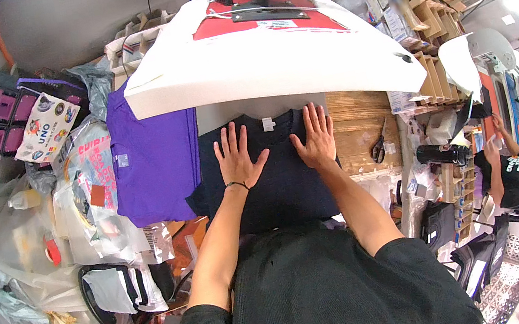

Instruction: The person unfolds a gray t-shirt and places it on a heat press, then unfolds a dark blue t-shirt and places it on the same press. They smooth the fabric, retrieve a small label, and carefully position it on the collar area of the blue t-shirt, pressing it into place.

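Note:
A dark T-shirt (276, 185) lies spread in front of me, its white neck label (268, 124) facing up. My left hand (240, 159) rests flat near the left shoulder of the shirt, fingers apart. Opposite it, my right hand (315, 139) lies flat by the other shoulder, thumb apart from the fingers, holding nothing. Just beyond the collar, the raised upper plate of a heat press (269, 69) overhangs the work area, wrapped in white material over red. Under the shirt, part of a grey platen (229, 111) shows. Purple T-shirts (156, 164) are stacked at the left.
Scissors (378, 146) lie on the wooden tabletop (356, 119) at the right. Cardboard bins (432, 19) and a black bottle (441, 155) stand beyond. Plastic bags (93, 191) crowd the left side. Another person (513, 169) works at the far right.

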The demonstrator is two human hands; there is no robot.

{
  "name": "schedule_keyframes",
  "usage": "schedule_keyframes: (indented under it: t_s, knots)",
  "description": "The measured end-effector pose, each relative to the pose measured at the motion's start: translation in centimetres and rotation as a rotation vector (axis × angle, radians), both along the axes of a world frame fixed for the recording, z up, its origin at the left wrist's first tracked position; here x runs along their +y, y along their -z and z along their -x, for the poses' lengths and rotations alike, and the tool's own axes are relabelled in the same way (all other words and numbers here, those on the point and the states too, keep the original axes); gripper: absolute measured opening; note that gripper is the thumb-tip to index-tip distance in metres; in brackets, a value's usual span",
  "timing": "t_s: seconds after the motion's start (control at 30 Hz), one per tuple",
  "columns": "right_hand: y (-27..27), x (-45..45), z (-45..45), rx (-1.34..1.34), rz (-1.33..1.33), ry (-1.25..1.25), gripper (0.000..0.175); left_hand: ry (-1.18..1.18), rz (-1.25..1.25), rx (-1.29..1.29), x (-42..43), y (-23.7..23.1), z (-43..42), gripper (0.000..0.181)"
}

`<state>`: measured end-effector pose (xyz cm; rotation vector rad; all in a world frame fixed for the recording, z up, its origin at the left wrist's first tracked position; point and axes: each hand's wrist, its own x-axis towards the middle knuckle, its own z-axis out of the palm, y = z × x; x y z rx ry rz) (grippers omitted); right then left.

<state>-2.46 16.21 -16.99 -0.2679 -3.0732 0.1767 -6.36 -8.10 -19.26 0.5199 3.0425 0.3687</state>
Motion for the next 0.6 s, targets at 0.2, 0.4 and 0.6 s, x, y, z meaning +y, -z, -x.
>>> schedule_keyframes:
  t_s: [0.2, 0.4, 0.6]
  knots:
    - [-0.4, -0.2, 0.0, -0.042, 0.011, 0.001, 0.091, 0.106, 0.029, -0.042, -1.9, -1.6, -0.2, 0.105]
    - [-0.7, -0.3, 0.1, -0.07, -0.004, 0.012, 0.092, 0.142, 0.099, -0.046, -1.7, -1.5, 0.2, 0.108]
    - [-2.1, -4.7, -4.2, 0.311, 0.283, 0.206, 0.081, 0.178, 0.055, -0.009, -1.8, -1.5, 0.4, 0.111]
